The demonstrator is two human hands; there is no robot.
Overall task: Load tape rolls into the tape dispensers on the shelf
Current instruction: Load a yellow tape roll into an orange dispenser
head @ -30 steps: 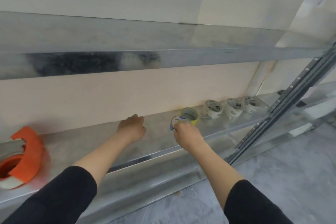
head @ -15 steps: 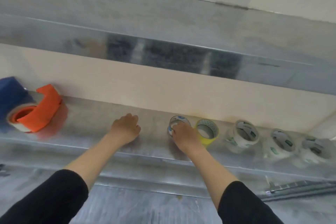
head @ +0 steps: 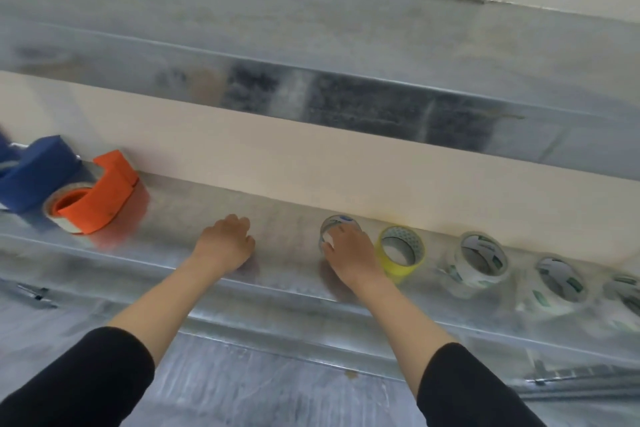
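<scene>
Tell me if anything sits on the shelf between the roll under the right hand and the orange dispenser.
Only the left hand, resting on the shelf about midway. The clear tape roll is under the right hand; otherwise the metal up to the orange dispenser shows nothing.

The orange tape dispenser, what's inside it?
The orange tape dispenser on the shelf wraps around a tape roll; its pale edge and orange middle show at the open side. The rest of the roll is covered by the orange shell.
</scene>
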